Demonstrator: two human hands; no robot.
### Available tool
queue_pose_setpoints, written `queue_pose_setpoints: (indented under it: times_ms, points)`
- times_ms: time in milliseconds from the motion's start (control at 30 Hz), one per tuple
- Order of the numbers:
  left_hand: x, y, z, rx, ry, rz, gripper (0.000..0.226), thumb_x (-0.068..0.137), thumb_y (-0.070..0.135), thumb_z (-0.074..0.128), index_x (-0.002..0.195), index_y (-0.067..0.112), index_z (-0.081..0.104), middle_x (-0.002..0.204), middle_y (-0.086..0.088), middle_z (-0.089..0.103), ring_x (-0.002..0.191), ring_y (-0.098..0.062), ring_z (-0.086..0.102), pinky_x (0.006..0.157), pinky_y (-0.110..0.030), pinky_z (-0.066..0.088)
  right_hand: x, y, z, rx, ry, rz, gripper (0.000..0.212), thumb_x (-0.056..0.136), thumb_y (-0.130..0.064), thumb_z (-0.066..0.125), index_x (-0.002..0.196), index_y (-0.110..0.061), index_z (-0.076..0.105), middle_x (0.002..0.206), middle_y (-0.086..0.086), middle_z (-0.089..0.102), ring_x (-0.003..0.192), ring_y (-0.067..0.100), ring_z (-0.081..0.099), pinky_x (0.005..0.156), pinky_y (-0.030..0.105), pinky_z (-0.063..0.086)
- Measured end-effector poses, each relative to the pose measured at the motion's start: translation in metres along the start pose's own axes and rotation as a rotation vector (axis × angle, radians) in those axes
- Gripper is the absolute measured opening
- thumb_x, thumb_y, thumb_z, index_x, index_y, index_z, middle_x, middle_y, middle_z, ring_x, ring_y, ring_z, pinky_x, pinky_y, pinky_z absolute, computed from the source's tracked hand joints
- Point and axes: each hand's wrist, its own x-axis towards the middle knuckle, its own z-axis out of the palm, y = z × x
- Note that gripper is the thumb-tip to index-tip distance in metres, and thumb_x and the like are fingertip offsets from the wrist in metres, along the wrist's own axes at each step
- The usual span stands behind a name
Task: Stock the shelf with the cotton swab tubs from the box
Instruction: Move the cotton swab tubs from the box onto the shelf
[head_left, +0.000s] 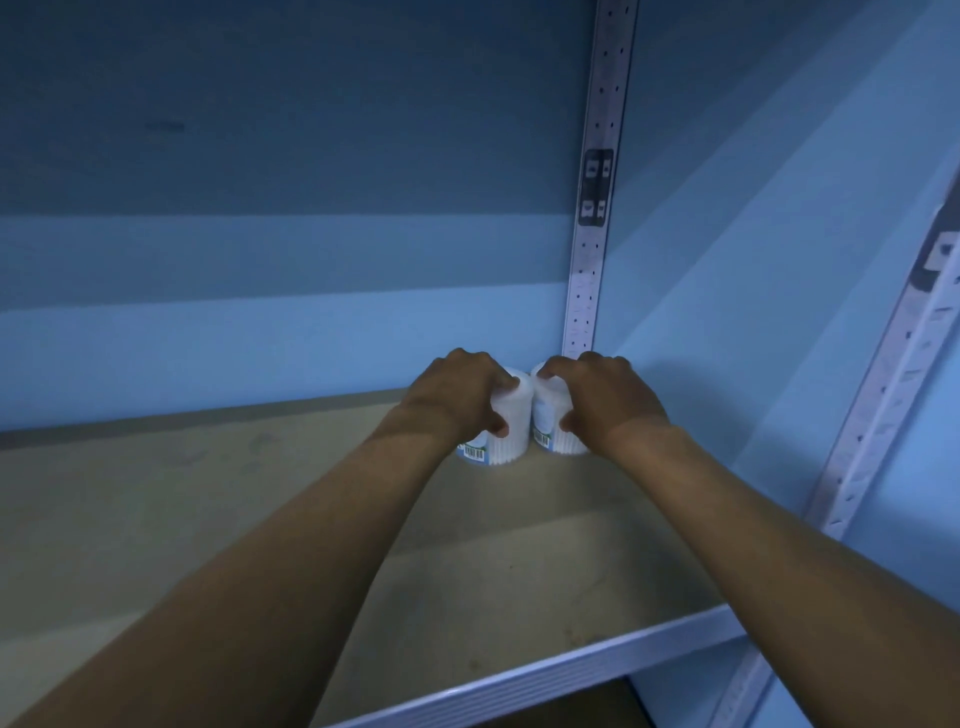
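The shelf (260, 519) is the biggest thing here: a bare tan board w/ a pale front lip, blue wall behind and to the right, and a perforated upright (589, 291) running down into the back-right corner. Both arms reach straight fwd and slightly right, into that corner.

Left hand (457, 397) is wrapped over the top and side of the left tub (501, 441), thumb on the near face, fingers curled round it. Right hand (605, 402) grips the right tub (548, 415) the same way. Both are closed on their tubs, not spread.

Tubs stand upright, long axis vertical, side by side, touching or nearly so. They appear to sit on the board, just in front of the back wall by the upright's foot. Each hand is nearest its own tub; neither crosses over.

Judging by this, placement looks about done, so letting go is prob. next. Box isn't in view.
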Motion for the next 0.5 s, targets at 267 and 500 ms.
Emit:
queue_pose_setpoints:
  times_ms: [267, 500]
  points:
    - [0.042, -0.006, 0.009, -0.021, 0.029, -0.013, 0.07, 0.073, 0.033, 0.086, 0.137, 0.033, 0.058, 0.138, -0.001, 0.056, 0.126, -0.023, 0.052, 0.104, -0.035, 0.043, 0.036, 0.012, 0.017, 0.017, 0.078, -0.051, 0.054, 0.085, -0.005, 0.065, 0.13, -0.034, 0.057, 0.117, 0.008, 0.062, 0.109, 0.038, 0.058, 0.087, 0.042, 0.052]
    - [0.066, -0.009, 0.011, -0.025, 0.037, 0.004, 0.069, 0.074, 0.031, 0.086, 0.137, 0.03, 0.058, 0.137, -0.001, 0.056, 0.126, -0.023, 0.051, 0.102, -0.034, 0.042, 0.062, 0.023, 0.025, 0.023, 0.097, -0.05, 0.053, 0.081, -0.007, 0.072, 0.125, -0.035, 0.06, 0.117, 0.008, 0.065, 0.107, 0.036, 0.059, 0.084, 0.039, 0.052]
